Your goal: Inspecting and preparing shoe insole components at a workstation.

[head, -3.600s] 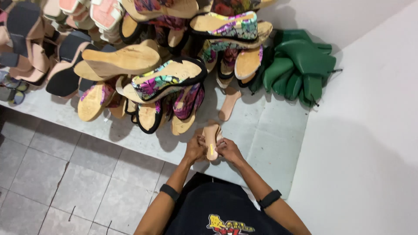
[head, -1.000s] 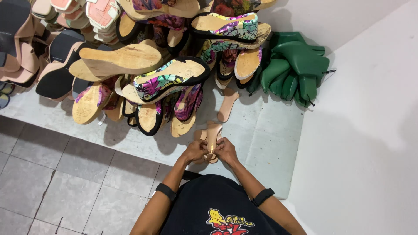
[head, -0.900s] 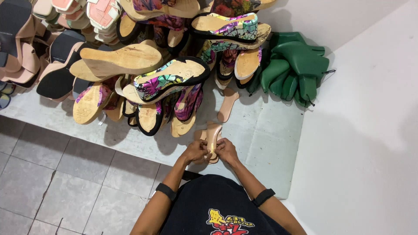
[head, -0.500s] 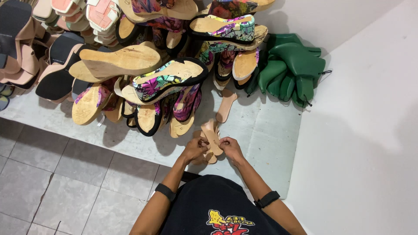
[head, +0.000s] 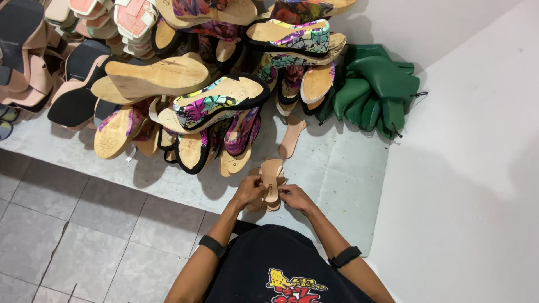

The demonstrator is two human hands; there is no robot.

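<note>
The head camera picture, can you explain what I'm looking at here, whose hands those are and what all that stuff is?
The picture comes from a camera worn on a person's head, looking down at their own arms. Both the left hand and the right hand hold a tan shoe insole between them. In front, on a pale raised ledge, lies a heap of wedge sandals, many with colourful patterned sides. One loose insole lies flat beside the heap. Green shoe forms are stacked in the corner.

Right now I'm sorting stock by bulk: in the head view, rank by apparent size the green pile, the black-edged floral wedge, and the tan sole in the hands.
1. Green pile
2. Floral wedge, nearly as large
3. Tan sole, smallest though nearest the camera
</note>
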